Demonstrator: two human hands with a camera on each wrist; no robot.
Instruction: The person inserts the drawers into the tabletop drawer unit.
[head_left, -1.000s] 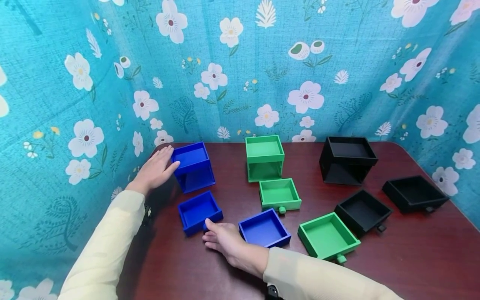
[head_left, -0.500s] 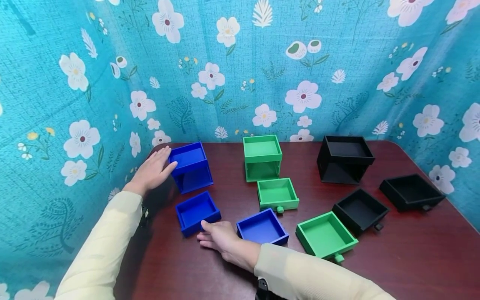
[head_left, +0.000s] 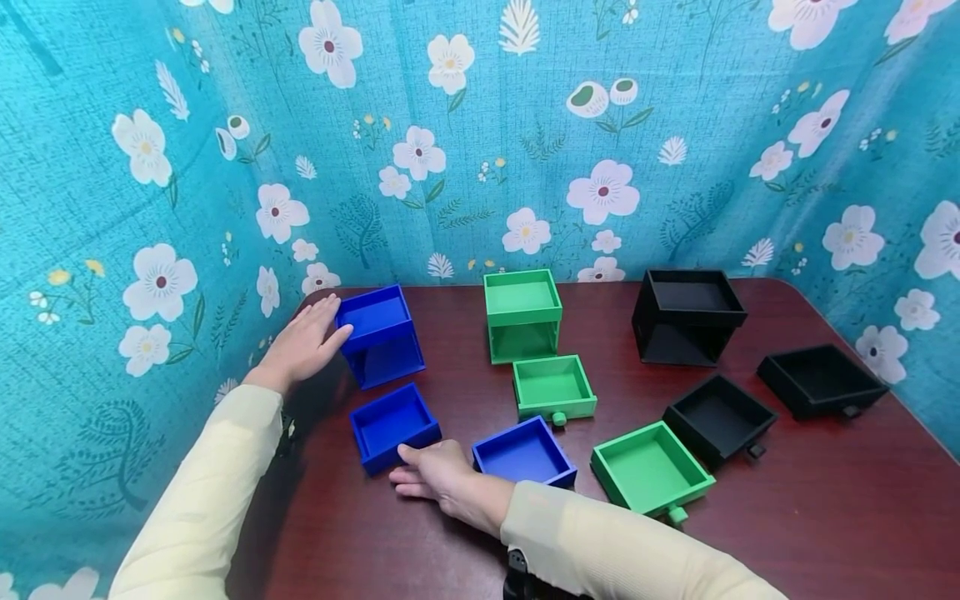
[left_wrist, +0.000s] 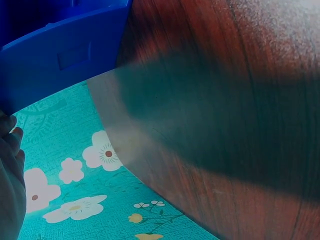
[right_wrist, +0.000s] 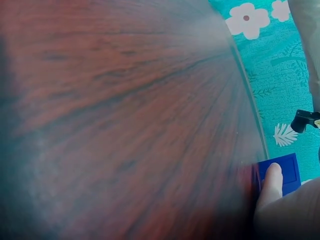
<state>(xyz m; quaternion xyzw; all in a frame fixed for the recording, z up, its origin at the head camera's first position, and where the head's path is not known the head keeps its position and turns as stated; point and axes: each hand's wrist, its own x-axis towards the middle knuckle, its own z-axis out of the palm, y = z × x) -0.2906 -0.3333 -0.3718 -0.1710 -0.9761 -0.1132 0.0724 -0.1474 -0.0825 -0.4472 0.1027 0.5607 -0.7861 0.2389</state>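
A: Entry 1, the grip?
B: Left hand [head_left: 303, 340]: laid with fingers extended along the near-left side of a blue, box-shaped, seemingly plastic housing [head_left: 381, 337]; nothing is clasped. Right hand [head_left: 442, 475]: fingers held out straight, wrapped round nothing; the thumb is set at the front of a blue, rectangular, open-topped drawer [head_left: 396, 427], seemingly plastic. Its knob is not seen.

A: Entry 2, the drawer's place?
B: Just beyond the right thumb, in front of the housing steadied by the left hand, near it but apart.

A: Entry 3, other stock?
B: Just right of the right hand, a second blue, rectangular drawer [head_left: 525, 454]. Farther right: 1 green, box-shaped housing [head_left: 522, 315] with 2 green, knobbed drawers [head_left: 553, 385]; then 1 black, box-shaped housing [head_left: 686, 317] with 2 black, knobbed drawers [head_left: 720, 421].

A: Entry 4, progress?
B: Done: the first blue drawer is roughly lined up with its housing. Outstanding: 6 drawers loose, 3 bays unfilled. An early stage is judged.
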